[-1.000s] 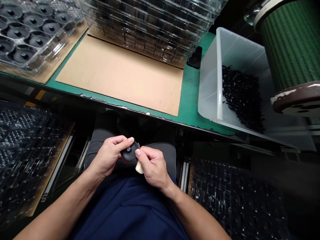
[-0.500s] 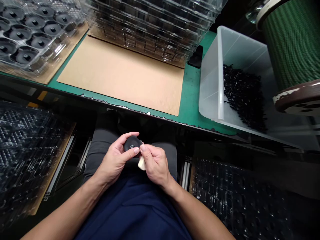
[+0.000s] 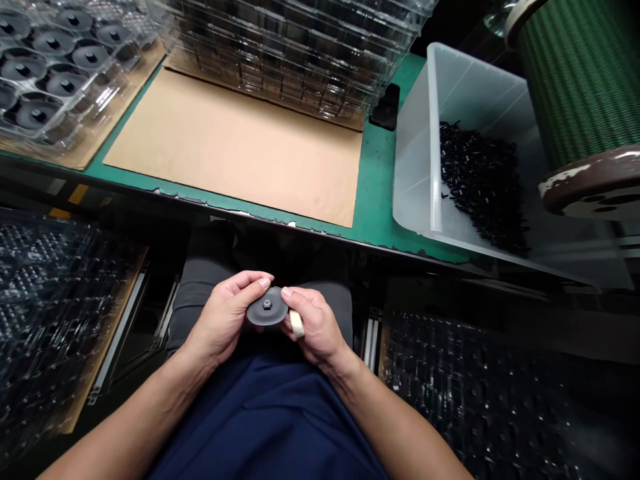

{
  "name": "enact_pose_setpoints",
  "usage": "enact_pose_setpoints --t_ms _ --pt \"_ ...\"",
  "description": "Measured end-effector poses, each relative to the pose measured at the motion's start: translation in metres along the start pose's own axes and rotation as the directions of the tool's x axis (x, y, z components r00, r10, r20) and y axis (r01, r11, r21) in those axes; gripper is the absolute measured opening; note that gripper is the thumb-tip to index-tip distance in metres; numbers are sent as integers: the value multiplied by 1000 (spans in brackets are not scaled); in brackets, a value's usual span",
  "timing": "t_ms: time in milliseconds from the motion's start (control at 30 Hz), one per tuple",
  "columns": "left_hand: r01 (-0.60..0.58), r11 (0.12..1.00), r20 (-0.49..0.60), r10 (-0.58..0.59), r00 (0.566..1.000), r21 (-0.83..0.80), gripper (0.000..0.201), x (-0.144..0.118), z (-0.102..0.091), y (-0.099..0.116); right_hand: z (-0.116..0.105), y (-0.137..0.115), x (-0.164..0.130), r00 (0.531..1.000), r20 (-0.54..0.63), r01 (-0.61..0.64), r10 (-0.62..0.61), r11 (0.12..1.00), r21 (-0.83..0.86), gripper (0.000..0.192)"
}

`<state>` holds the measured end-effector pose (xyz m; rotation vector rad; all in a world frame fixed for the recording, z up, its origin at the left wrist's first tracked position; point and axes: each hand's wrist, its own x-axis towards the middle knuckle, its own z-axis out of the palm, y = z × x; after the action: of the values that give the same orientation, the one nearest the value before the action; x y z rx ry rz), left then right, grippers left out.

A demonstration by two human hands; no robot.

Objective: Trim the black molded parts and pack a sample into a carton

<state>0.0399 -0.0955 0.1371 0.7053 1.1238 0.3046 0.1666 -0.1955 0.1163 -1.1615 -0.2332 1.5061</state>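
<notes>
A round black plastic disc (image 3: pixel 260 317) with a small raised hub at its centre is held above my lap. My left hand (image 3: pixel 221 313) pinches its left edge, thumb on top and fingers mostly hidden beneath. At the opposite edge, the thumb of my right hand (image 3: pixel 317 327) presses on the rim. A cream-coloured handle or block (image 3: pixel 297 325) sticks out from the curled fingers of that same hand; whatever else belongs to it is hidden.
Cardboard (image 3: pixel 240 147) lies on the green table (image 3: pixel 377 170), before stacked clear trays (image 3: pixel 300 60). Similar discs fill a tray (image 3: pixel 60 73) at left. A translucent bin (image 3: pixel 435 147) holds small black pieces, beside a green ribbed cylinder (image 3: pixel 575 87). More trays (image 3: pixel 55 307) stand below.
The disc has tilted so its hubbed face shows more fully. My left thumb has shifted from the hub to the upper left rim. The cream piece has moved slightly right with my right hand.
</notes>
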Motion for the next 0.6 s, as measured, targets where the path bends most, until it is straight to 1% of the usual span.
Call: enact_pose_setpoints --t_ms 33,100,300,467,533,600 --pt "14 1000 -1 -14 1000 -11 57 -2 0 0 1 -1 1 999 8 -33 33 997 71 49" --pt "40 999 1 -40 999 -15 59 -5 0 1 2 -2 2 997 27 -76 73 985 153 49" --pt "56 998 25 -56 998 5 52 -11 -1 5 4 -5 3 993 45 -116 109 970 213 51" --pt "65 998 39 -65 997 2 55 -17 0 8 2 -4 3 996 29 -89 85 976 198 50" --pt "52 999 66 -51 996 -13 60 -18 2 7 0 -1 5 999 -15 -46 49 985 164 48" --pt "31 1000 96 -31 995 4 67 -17 3 3 -1 4 7 997 -79 9 -3 997 76 46"
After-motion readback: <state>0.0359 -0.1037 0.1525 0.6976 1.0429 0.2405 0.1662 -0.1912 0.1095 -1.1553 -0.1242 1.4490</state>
